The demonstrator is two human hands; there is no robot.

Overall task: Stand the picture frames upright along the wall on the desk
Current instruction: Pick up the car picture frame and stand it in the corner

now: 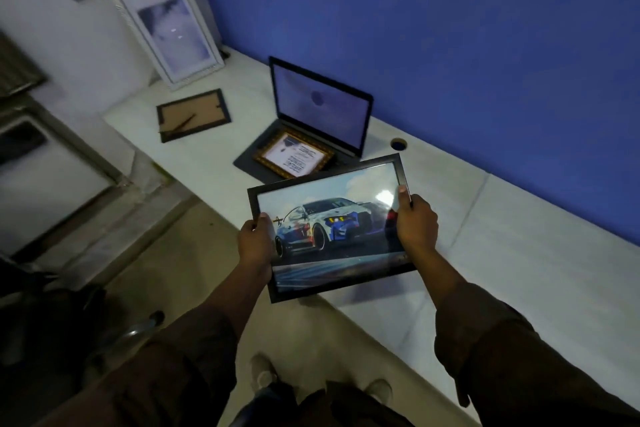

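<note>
Car frame [332, 229] held face-up over desk [519, 253] front edge, long axis L-R, left hand [255, 239] & right hand [414, 222] clamped on short sides; blue wall [450, 28] straight ahead, right hand nearer.

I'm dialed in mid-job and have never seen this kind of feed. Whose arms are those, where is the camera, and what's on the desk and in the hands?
There is no machine here: a person works with bare hands, and the single picture comes from a camera on their head, looking down. The left hand and right hand grip the side edges of a car picture, held above the white desk. On the desk an open laptop stands by the blue wall, with a gold frame lying on its keyboard. A dark frame lies face down further left. A white frame already leans upright at the far end.
</note>
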